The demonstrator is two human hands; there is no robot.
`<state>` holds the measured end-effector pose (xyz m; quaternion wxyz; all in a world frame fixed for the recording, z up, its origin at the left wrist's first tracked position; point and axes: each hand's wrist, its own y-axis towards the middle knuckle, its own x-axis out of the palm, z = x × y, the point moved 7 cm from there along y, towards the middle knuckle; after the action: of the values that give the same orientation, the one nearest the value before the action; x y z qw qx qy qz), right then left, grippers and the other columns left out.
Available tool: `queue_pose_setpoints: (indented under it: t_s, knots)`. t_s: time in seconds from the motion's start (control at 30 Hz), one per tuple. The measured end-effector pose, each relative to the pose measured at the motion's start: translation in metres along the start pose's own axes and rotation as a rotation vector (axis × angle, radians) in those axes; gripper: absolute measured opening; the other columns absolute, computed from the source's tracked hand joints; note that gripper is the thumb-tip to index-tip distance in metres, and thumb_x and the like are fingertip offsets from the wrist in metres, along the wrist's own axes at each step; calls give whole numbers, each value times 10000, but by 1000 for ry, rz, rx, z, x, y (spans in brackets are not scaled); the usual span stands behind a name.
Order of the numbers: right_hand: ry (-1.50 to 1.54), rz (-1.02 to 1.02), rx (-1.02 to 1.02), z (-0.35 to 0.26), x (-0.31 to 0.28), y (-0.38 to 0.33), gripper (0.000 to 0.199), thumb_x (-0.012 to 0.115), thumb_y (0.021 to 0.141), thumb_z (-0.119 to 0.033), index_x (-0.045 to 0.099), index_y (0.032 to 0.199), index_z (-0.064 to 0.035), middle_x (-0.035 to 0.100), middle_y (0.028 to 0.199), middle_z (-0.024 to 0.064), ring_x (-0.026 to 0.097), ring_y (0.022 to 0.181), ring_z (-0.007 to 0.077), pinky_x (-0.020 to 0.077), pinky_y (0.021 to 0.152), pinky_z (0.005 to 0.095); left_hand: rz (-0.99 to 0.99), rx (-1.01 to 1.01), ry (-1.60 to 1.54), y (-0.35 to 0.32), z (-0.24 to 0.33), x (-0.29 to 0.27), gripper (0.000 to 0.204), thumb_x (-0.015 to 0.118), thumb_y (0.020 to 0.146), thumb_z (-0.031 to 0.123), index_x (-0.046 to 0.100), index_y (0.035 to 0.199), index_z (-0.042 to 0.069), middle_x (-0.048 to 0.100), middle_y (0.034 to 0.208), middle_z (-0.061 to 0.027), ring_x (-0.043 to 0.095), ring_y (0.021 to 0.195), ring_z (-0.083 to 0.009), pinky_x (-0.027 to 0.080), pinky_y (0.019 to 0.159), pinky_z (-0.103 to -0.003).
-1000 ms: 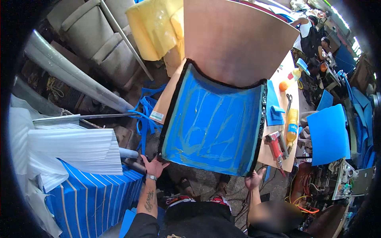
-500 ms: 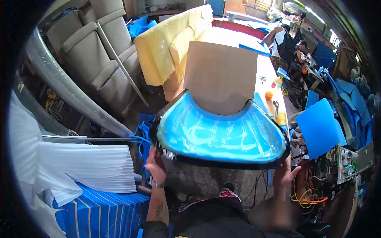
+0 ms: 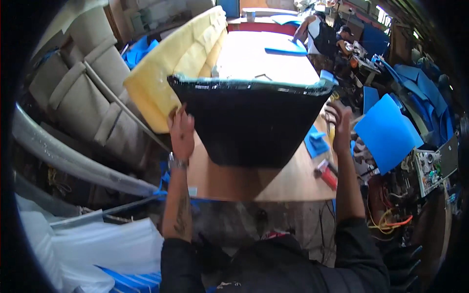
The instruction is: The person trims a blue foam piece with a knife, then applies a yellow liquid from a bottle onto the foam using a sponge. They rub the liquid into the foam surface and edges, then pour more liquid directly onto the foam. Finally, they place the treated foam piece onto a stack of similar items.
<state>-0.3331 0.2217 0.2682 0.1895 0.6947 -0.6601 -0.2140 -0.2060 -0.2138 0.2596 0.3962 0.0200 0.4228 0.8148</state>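
Observation:
A black curved panel stands tilted on a wooden tabletop. Along its wide upper edge runs an uneven, shiny bluish-green rim, and it narrows toward the bottom. Its far side is hidden. My left hand, a metal-banded watch at the wrist, is raised beside the panel's left edge with fingers apart; whether it touches is unclear. On the other side, my right hand is up with fingers bent and spread, a gap between it and the panel's right edge.
Blue foam scraps and a red-and-black object lie at the table's right. Yellow foam lines its left. Grey cushioned seats stand farther left, white sheeting lower left. Two people work at the far right.
The panel has gone from being held with its glossy blue inner side showing to standing on the table, black side toward me. Both hands have moved up and forward and come off its edges.

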Motion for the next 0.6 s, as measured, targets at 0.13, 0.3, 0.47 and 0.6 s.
queue_pose_setpoints:
  t_s: [0.13,0.3,0.47,0.6]
  knots:
    - [146,107,246,119,-34,-46,688,209,932,-560,440,1250,5,513,1217,138,515,1091,196,390,872,306,79,1,-329,-45,-70,53,473,436,935,179,293,1337,-26,325,1358,-164,339,1254,-281,270,1036,-355]
    - [32,311,562,228,21,-87,452,320,971,-368,449,1274,-57,526,1189,63,509,1013,157,401,783,281,87,-351,-417,-78,-193,93,521,339,967,298,237,1374,-11,279,1413,-146,297,1286,-255,226,1061,-377]
    - [54,444,254,251,42,-75,440,294,980,-347,511,1088,19,554,1036,88,523,905,191,401,810,317,191,-390,-120,-92,-262,98,414,358,947,176,344,1291,-55,450,1274,-164,451,1151,-257,343,974,-347]
    - [-162,685,281,309,26,-113,388,301,981,-328,515,928,-8,515,848,65,486,816,174,397,785,318,115,-560,-173,-123,-303,134,417,367,942,194,358,1278,-54,462,1251,-165,461,1129,-261,352,959,-352]
